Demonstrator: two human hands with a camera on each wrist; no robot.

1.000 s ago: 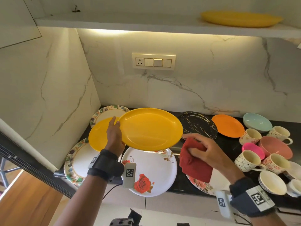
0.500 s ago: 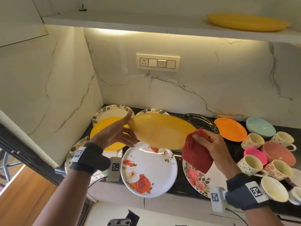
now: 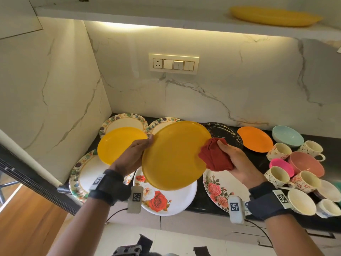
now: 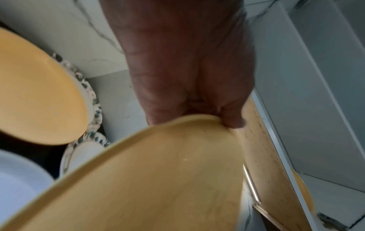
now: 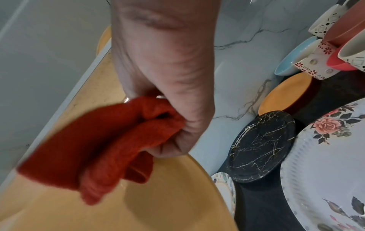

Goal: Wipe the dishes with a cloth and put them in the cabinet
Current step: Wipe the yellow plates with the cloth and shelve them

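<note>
My left hand [image 3: 136,154] grips the left rim of a large yellow plate [image 3: 173,156], held up over the counter with its underside tilted toward me. In the left wrist view the thumb and fingers [image 4: 231,118] pinch that plate [image 4: 158,179] at its edge. My right hand [image 3: 234,159] holds a bunched red cloth [image 3: 214,156] against the plate's right edge. The right wrist view shows the cloth [image 5: 110,145] lying over the plate [image 5: 158,203] rim. Another yellow plate [image 3: 273,16] sits on the cabinet shelf [image 3: 147,13] above.
The black counter [image 3: 258,159] carries a second yellow plate [image 3: 118,143], floral plates [image 3: 166,200], a black marbled plate [image 3: 227,133], an orange plate [image 3: 255,138], bowls [image 3: 287,135] and several cups [image 3: 276,177] at right. A marble wall [image 3: 55,98] closes the left side.
The held plate has been flipped from face up to underside toward me. The right hand has brought the cloth up to its right edge.
</note>
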